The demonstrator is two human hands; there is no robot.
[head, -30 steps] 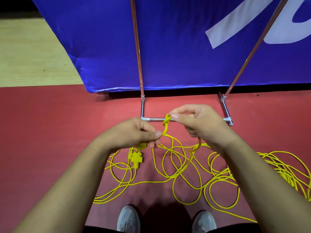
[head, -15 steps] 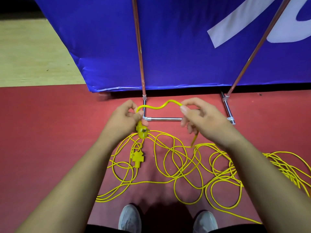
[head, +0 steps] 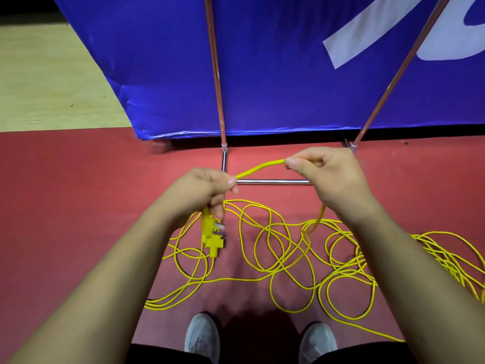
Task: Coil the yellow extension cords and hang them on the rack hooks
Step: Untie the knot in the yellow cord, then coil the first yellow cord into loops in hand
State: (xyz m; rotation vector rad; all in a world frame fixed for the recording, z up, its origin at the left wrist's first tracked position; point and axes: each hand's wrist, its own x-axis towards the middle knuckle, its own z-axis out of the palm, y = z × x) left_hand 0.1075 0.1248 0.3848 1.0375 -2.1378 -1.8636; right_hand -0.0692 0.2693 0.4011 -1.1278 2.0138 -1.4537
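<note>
A yellow extension cord (head: 278, 261) lies in loose tangled loops on the red floor in front of my feet. My left hand (head: 202, 190) grips the cord near its end, and the yellow plug (head: 211, 232) hangs just below that fist. My right hand (head: 328, 174) pinches the same cord further along. A short stretch of cord (head: 259, 168) runs taut between the two hands, above the rack's lower crossbar (head: 273, 182). From my right hand the cord drops down to the pile. The rack's hooks are out of view.
The metal rack's two uprights (head: 216, 74) rise in front of a blue banner (head: 275, 61). My grey shoes (head: 202, 337) stand at the bottom edge. More cord loops (head: 446, 256) spread to the right. A pale wooden floor (head: 47, 74) lies at the far left.
My hands have moved apart. The small loop held between them a second ago has been drawn out into a nearly straight stretch of cord. The plug now hangs under my left hand.
</note>
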